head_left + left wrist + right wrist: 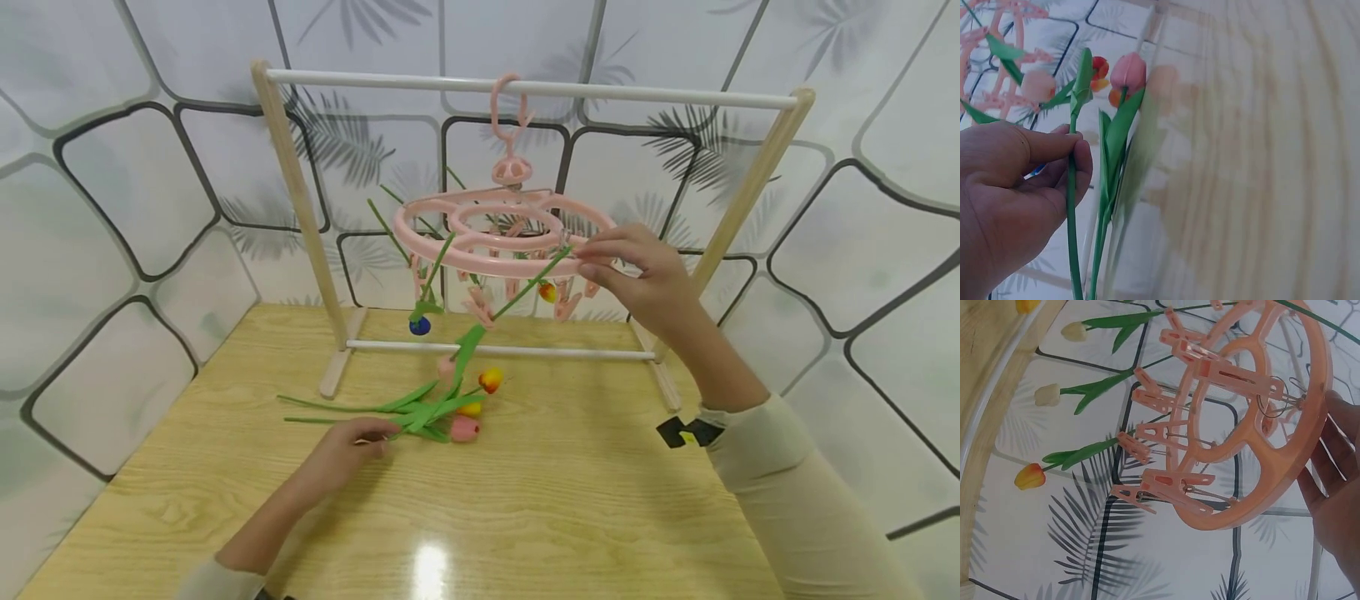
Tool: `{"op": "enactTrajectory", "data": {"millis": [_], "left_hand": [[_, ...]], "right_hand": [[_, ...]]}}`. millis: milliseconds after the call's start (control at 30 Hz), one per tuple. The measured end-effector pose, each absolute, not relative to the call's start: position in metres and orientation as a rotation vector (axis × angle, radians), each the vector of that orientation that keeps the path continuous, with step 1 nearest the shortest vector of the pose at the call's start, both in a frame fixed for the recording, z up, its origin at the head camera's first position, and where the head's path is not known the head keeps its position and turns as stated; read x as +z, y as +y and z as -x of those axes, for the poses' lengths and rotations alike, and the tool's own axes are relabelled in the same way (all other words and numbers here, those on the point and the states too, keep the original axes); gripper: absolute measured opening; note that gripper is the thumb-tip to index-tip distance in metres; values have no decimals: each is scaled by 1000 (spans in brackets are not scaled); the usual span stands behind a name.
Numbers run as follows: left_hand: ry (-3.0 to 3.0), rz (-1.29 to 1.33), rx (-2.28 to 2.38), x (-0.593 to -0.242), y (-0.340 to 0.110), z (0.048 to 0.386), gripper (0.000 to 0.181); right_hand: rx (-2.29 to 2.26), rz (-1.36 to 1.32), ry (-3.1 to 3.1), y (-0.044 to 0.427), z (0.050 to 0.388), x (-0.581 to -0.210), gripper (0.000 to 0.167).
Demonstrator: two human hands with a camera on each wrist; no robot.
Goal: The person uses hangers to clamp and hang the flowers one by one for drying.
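Note:
A pink round clip hanger (pixel 495 265) hangs by its hook from a white rail, with clothes-peg clips below its rings. My right hand (pixel 637 271) grips the right side of its rim between thumb and fingers. A green stem (pixel 532 283) slants up to the rim near those fingertips. Several artificial tulips hang from the clips, including an orange-yellow tulip (pixel 1030 477) and a white tulip (pixel 1047 395). On the table, my left hand (pixel 345 454) pinches an artificial tulip's green stem (pixel 1072 187) between thumb and forefinger. A pink tulip (pixel 1129 72) lies beside it.
A wooden stand (pixel 300 192) with a white top rail (pixel 637 93) and a lower bar (pixel 570 353) frames the hanger. Loose stems lie at the left of the wood-grain table (pixel 540 500). Patterned walls (pixel 97 192) enclose the back and sides.

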State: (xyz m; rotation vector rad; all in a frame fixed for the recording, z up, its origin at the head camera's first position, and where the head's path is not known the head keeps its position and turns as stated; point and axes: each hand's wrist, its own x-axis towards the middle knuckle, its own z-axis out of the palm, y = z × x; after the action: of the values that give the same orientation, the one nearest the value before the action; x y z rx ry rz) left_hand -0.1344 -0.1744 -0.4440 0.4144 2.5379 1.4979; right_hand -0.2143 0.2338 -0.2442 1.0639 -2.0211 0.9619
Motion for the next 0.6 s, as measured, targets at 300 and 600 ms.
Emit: {"op": "enactTrajectory", "data": {"millis": [300, 600], "left_hand": [[2423, -553, 1526, -439, -139, 138, 28], [2341, -636, 1528, -430, -99, 147, 32]], "right_hand": [[937, -1103, -2014, 227, 214, -247, 27], [949, -1150, -1939, 211, 209, -248, 25]]}}
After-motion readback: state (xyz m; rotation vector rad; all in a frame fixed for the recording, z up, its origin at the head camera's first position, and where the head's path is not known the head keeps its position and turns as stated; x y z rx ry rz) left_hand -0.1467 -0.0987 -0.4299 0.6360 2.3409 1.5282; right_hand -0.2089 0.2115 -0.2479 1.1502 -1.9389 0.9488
